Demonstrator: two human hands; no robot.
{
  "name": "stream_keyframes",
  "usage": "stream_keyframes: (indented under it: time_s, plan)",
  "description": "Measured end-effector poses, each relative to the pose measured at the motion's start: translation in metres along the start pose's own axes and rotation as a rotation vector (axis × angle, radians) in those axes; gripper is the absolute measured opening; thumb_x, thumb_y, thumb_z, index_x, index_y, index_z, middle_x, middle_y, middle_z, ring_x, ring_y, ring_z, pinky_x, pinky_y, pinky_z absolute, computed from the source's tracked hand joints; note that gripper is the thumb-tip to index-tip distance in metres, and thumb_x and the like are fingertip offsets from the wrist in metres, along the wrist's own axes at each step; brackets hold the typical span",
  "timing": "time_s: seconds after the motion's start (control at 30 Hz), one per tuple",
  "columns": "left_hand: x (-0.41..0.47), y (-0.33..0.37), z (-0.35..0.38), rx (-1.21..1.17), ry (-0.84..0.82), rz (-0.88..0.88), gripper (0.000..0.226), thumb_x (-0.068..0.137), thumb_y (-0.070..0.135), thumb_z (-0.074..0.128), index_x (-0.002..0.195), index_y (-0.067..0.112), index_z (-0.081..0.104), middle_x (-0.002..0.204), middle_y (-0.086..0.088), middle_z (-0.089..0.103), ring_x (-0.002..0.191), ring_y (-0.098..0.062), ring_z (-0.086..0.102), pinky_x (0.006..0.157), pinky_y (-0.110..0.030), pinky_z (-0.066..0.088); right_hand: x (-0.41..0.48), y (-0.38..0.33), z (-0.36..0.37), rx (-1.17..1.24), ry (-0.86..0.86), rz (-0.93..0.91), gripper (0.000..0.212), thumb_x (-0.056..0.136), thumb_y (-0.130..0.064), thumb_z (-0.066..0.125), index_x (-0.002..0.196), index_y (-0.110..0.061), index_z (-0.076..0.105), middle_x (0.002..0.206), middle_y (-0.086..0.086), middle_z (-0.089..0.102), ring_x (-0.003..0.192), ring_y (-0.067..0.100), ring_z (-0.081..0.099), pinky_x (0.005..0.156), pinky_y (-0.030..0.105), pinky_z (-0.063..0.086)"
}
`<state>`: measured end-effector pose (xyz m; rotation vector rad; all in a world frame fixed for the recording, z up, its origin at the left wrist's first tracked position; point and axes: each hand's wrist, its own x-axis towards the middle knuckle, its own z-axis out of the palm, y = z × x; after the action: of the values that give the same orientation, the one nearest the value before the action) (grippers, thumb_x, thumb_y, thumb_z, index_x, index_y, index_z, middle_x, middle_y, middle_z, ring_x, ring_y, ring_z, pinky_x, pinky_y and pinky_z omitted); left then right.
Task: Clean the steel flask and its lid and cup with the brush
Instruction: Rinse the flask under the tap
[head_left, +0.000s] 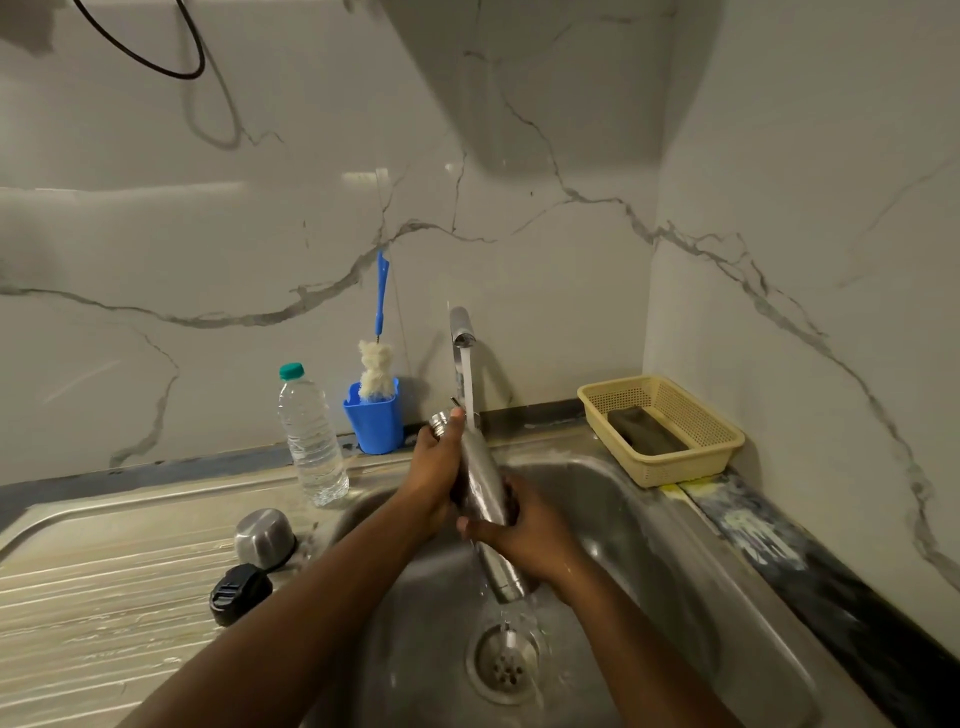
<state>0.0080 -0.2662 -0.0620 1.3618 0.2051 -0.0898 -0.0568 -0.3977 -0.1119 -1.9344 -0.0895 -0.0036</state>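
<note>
The steel flask (485, 486) is tilted over the sink bowl (649, 525), mouth up and to the left, under running water from the tap (461, 325). My left hand (435, 467) grips its upper part near the threaded neck. My right hand (524, 535) wraps its lower body. The steel cup (264, 538) stands upside down on the draining board, with the black lid (240, 594) just in front of it. The brush (377, 364), with a blue handle and white bristles, stands in a blue holder (375, 423) against the wall.
A clear plastic water bottle (311, 439) with a green cap stands left of the blue holder. A cream plastic basket (662, 428) holding a dark item sits on the counter at the right. Water runs into the drain (504, 662). A black cable hangs at the top left.
</note>
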Motion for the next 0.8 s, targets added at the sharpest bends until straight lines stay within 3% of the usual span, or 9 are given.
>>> stream_keyframes:
  time_s: [0.17,0.27,0.33,0.47,0.6,0.8]
  plan:
    - [-0.006,0.006,0.001,0.093,-0.042,-0.025,0.045,0.112,0.048,0.040,0.113,0.011,0.066,0.098,-0.015,0.072,0.091,-0.027,0.070,0.076,-0.038,0.057,0.001,0.003,0.003,0.026,-0.009,0.004,0.078,0.071,-0.048,0.091,0.137,-0.036,0.053,0.119,-0.014,0.067,0.104,0.003,0.067,0.088,0.026,0.057]
    - [-0.001,0.001,0.000,0.319,-0.081,0.061,0.040,0.109,0.050,0.048,0.122,0.014,0.059,0.110,-0.012,0.069,0.098,-0.025,0.069,0.079,-0.036,0.057,0.000,0.002,0.000,0.066,-0.060,0.056,0.075,0.070,-0.046,0.092,0.136,-0.036,0.057,0.116,-0.011,0.072,0.101,0.007,0.071,0.087,0.032,0.061]
    - [0.001,-0.002,-0.003,0.439,-0.105,0.086,0.048,0.102,0.052,0.061,0.127,0.012,0.060,0.112,-0.012,0.069,0.102,-0.027,0.069,0.088,-0.042,0.059,-0.002,0.001,0.000,0.065,-0.089,0.081,0.076,0.070,-0.043,0.093,0.136,-0.034,0.058,0.117,-0.008,0.072,0.100,0.009,0.072,0.084,0.032,0.062]
    - [0.005,0.007,-0.012,0.285,-0.089,-0.028,0.045,0.096,0.048,0.072,0.120,0.012,0.063,0.113,-0.018,0.072,0.103,-0.033,0.071,0.087,-0.044,0.060,-0.002,0.001,0.000,0.009,-0.112,0.076,0.085,0.066,-0.043,0.094,0.141,-0.033,0.054,0.123,-0.006,0.069,0.104,0.011,0.069,0.085,0.032,0.061]
    - [0.005,0.011,-0.017,0.077,-0.152,-0.087,0.062,0.090,0.057,0.072,0.130,0.011,0.063,0.121,-0.022,0.071,0.110,-0.035,0.071,0.092,-0.048,0.060,-0.003,-0.004,-0.006,0.106,-0.159,0.153,0.072,0.072,-0.040,0.091,0.133,-0.035,0.055,0.116,-0.004,0.070,0.101,0.016,0.071,0.079,0.032,0.060]
    - [-0.009,0.009,-0.020,0.086,-0.282,-0.162,0.046,0.102,0.050,0.061,0.127,0.012,0.061,0.124,-0.021,0.068,0.115,-0.034,0.068,0.098,-0.047,0.057,-0.004,-0.006,-0.006,0.272,-0.184,0.208,0.055,0.081,-0.040,0.085,0.129,-0.030,0.060,0.114,0.002,0.073,0.104,0.022,0.071,0.087,0.040,0.059]
